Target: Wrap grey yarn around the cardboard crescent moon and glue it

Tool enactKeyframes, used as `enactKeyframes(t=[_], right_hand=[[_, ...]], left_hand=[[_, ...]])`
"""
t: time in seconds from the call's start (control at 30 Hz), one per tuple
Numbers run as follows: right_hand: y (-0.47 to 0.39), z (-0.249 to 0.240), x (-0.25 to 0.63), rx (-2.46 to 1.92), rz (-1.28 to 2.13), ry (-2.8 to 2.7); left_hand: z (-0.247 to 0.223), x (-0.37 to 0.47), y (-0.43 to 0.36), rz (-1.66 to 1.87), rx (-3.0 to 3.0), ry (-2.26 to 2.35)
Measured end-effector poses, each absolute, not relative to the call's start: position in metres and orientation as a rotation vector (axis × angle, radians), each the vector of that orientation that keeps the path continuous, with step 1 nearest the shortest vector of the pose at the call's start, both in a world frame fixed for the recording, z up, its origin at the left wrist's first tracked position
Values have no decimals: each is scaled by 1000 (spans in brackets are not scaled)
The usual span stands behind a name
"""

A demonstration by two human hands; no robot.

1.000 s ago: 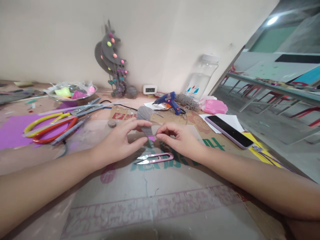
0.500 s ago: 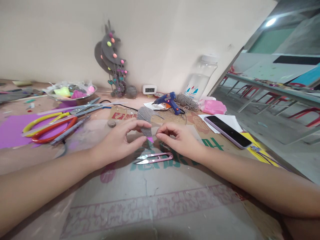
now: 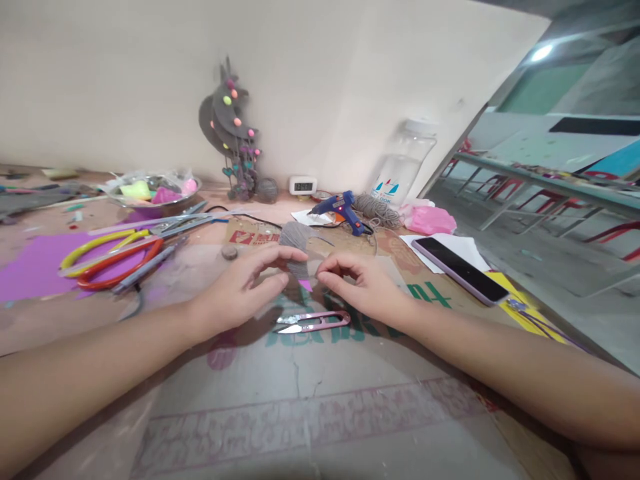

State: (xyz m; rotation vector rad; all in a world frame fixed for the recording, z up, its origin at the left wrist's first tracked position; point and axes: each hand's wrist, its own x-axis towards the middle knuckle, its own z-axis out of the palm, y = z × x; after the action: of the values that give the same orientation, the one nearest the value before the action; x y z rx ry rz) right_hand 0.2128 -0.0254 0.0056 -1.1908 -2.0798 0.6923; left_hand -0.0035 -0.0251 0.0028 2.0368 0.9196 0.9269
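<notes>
My left hand (image 3: 250,283) holds a curved piece wrapped in grey yarn (image 3: 296,243), its fingers at the piece's lower part. A bare purple tip (image 3: 306,285) sticks out at the bottom of the piece. My right hand (image 3: 357,280) is just to the right, thumb and forefinger pinched together; a thin strand seems to run from them to the piece, though it is hard to make out. Pink thread snips (image 3: 320,323) lie on the cardboard below both hands.
Behind the hands are a blue glue gun (image 3: 343,212), grey yarn (image 3: 377,211), a timer (image 3: 303,185) and a bottle (image 3: 403,163). A phone (image 3: 460,270) lies right; scissors (image 3: 120,260) and a bowl (image 3: 153,193) are left. A decorated grey moon (image 3: 230,123) stands against the wall.
The view has shifted slightly, so everything sits a little lower and further right. My left thumb has moved off the wrapped piece a little; my right hand keeps its pinch.
</notes>
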Motion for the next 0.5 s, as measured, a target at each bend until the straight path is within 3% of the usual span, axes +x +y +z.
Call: enactKeyframes(t=[0.23, 0.5], right_hand=[[-24, 7, 213, -1103, 614, -2198], [-29, 36, 224, -1006, 290, -2199]], left_hand=[[3, -2, -24, 942, 2046, 970], [3, -1, -16, 1009, 1945, 1167]])
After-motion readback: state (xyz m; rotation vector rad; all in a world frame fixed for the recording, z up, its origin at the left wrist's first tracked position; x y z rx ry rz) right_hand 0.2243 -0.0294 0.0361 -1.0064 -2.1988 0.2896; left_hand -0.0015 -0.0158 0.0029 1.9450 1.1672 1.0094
